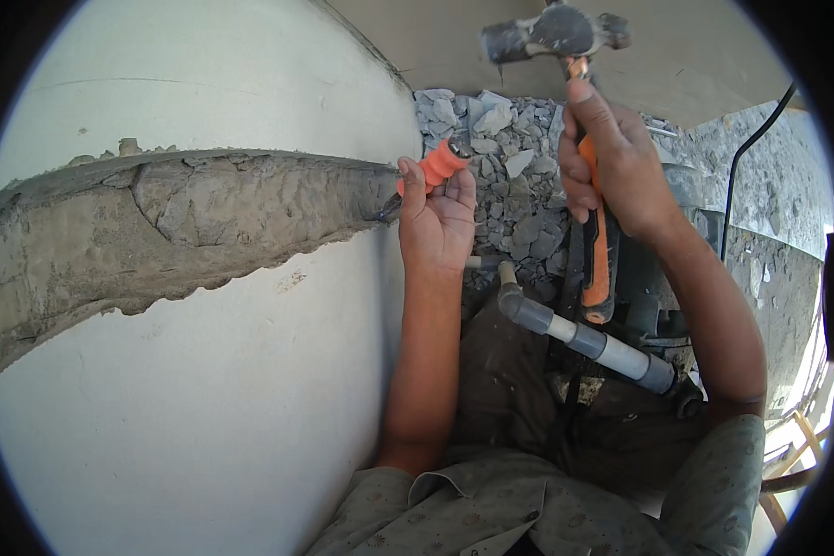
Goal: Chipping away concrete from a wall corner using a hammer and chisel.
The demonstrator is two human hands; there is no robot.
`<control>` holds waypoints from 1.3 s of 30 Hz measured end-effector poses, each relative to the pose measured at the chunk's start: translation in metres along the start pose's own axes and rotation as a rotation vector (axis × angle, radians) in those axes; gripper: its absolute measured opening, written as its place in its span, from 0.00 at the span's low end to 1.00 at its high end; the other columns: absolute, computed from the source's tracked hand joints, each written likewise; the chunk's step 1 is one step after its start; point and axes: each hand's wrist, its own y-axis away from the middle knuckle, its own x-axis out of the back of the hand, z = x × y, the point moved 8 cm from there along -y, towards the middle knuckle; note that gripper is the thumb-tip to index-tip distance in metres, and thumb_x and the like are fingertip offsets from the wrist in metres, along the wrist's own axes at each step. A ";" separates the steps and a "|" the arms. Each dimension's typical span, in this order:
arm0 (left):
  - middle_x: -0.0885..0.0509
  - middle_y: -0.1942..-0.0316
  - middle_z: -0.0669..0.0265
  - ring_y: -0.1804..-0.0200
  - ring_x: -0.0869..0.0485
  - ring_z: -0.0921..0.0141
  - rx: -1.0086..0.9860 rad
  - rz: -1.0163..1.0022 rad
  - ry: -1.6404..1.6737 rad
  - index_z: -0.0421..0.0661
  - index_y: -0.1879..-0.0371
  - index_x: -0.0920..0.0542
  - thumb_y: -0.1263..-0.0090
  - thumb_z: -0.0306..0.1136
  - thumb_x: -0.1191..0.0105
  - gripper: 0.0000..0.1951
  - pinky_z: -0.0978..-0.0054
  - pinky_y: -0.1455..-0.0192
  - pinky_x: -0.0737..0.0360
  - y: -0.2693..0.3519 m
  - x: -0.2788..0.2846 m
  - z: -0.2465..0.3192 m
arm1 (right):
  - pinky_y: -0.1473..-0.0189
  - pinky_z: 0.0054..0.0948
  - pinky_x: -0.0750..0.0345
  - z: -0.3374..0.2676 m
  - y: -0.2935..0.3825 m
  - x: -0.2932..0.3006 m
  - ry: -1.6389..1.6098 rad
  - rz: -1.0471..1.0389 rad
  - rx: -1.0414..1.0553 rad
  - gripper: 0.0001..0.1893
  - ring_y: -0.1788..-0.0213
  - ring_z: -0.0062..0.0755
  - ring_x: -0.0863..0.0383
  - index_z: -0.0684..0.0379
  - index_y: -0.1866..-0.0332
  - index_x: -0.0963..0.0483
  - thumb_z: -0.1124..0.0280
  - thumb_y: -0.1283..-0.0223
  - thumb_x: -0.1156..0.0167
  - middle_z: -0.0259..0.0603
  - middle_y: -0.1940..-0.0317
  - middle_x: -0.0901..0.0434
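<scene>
My left hand (439, 221) is closed around a chisel with an orange ribbed grip (439, 167). The tip of this chisel reaches into the far end of a rough channel (201, 201) cut across the white wall (215, 368). Raised above and to the right of the chisel, my right hand (615, 149) grips a hammer by its orange and black handle (598, 264). The steel hammer head (559, 31) is apart from the chisel's struck end. Cracks run through the exposed plaster or concrete inside the channel.
Broken rubble (521, 174) covers the floor between the white wall and a grey-beige surface (667, 48). A jointed plastic pipe (591, 340) rises by my legs, near a dark machine (667, 292). A black cable (737, 160) hangs at the right.
</scene>
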 end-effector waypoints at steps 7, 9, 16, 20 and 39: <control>0.23 0.52 0.61 0.47 0.23 0.66 0.038 -0.022 -0.114 0.41 0.56 0.27 0.33 0.33 0.44 0.12 0.65 0.42 0.21 0.007 0.019 -0.002 | 0.89 0.21 0.34 0.013 0.003 -0.012 0.356 -0.164 -0.125 0.24 0.91 0.19 0.36 0.59 0.74 0.37 0.47 0.32 0.53 0.30 0.88 0.37; 0.24 0.50 0.62 0.43 0.25 0.66 0.036 -0.151 -0.103 0.43 0.54 0.28 0.32 0.32 0.44 0.12 0.64 0.37 0.25 0.016 0.004 -0.003 | 0.88 0.22 0.34 -0.013 0.002 -0.007 0.309 -0.099 0.013 0.25 0.90 0.19 0.34 0.59 0.78 0.36 0.47 0.34 0.50 0.31 0.89 0.37; 0.22 0.48 0.60 0.42 0.25 0.67 -0.069 -0.247 0.082 0.38 0.50 0.28 0.34 0.29 0.44 0.16 0.65 0.35 0.27 0.015 -0.016 0.025 | 0.88 0.20 0.35 -0.051 0.018 -0.015 0.330 -0.095 0.192 0.26 0.89 0.17 0.34 0.59 0.77 0.35 0.46 0.34 0.51 0.30 0.89 0.37; 0.24 0.47 0.56 0.41 0.26 0.63 -0.086 -0.337 0.268 0.33 0.47 0.30 0.34 0.28 0.45 0.19 0.66 0.33 0.28 0.016 -0.016 0.037 | 0.87 0.18 0.35 -0.062 0.030 -0.024 0.396 -0.130 0.288 0.25 0.89 0.16 0.35 0.58 0.74 0.35 0.45 0.32 0.55 0.29 0.89 0.37; 0.26 0.44 0.58 0.42 0.27 0.67 -0.124 -0.444 0.541 0.36 0.46 0.31 0.35 0.30 0.43 0.20 0.72 0.32 0.31 0.021 -0.022 0.051 | 0.77 0.32 0.36 -0.064 0.035 -0.092 0.489 -0.282 0.502 0.21 0.82 0.28 0.36 0.69 0.73 0.32 0.58 0.33 0.47 0.43 0.87 0.39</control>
